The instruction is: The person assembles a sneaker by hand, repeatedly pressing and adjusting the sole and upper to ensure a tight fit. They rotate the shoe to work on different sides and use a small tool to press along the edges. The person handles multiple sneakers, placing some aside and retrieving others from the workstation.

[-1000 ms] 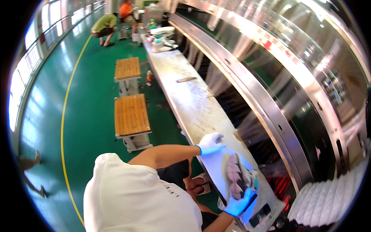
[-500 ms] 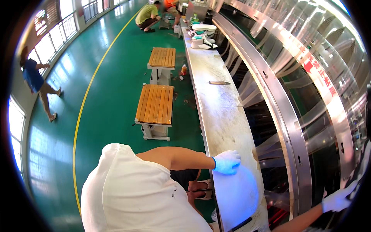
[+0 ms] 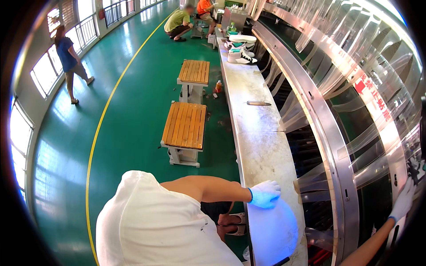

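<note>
I had the left hand [image 3: 265,195] between four and five o'clock from the centre of my view, palm down on the pale table [image 3: 262,153], loosely bent and half open, empty as far as I could see. The right hand [image 3: 403,201], also gloved, reached out near four o'clock, long and fairly straight. Its tips were right by a black-and-white object [image 3: 416,168] just past three o'clock, cut off by the edge of my view; I could not tell whether it had hold of it. Blue light [image 3: 275,235] fell on the table below the left hand. A slim tool [image 3: 258,103] lay at two o'clock, and shoes [image 3: 242,56] stood between twelve and one. Two slatted stools [image 3: 183,125] stood between nine and twelve.
</note>
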Action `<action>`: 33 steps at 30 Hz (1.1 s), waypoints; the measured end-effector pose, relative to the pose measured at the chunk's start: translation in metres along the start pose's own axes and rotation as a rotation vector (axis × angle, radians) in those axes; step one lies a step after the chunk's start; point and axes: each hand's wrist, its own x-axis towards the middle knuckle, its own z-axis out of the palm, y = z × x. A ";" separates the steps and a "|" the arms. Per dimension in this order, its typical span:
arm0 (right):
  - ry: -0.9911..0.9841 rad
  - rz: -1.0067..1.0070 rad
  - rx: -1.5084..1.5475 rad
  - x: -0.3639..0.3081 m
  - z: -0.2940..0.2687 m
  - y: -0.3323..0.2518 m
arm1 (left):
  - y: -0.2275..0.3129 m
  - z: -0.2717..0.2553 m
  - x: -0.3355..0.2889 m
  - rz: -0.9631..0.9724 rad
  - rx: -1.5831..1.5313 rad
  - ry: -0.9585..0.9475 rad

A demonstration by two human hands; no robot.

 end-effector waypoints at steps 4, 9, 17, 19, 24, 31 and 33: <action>0.335 0.066 0.407 -0.128 -0.022 -0.098 | -0.003 0.003 -0.002 -0.024 -0.038 0.002; -0.377 0.488 0.828 -0.334 -0.014 -0.192 | -0.006 0.004 -0.004 -0.045 -0.019 -0.003; -0.592 0.529 0.785 -0.498 0.007 -0.238 | 0.002 0.003 -0.005 -0.009 0.063 0.025; -0.604 0.588 0.812 -0.487 0.004 -0.239 | 0.002 0.005 0.000 0.012 0.080 0.037; -0.605 0.606 0.805 -0.486 0.000 -0.238 | 0.004 0.010 -0.006 0.017 0.094 0.031; -0.594 0.630 0.836 -0.496 0.012 -0.228 | 0.003 0.015 -0.006 0.022 0.057 0.026; -0.535 0.637 0.877 -0.502 0.018 -0.227 | 0.003 0.014 -0.006 0.028 0.067 0.018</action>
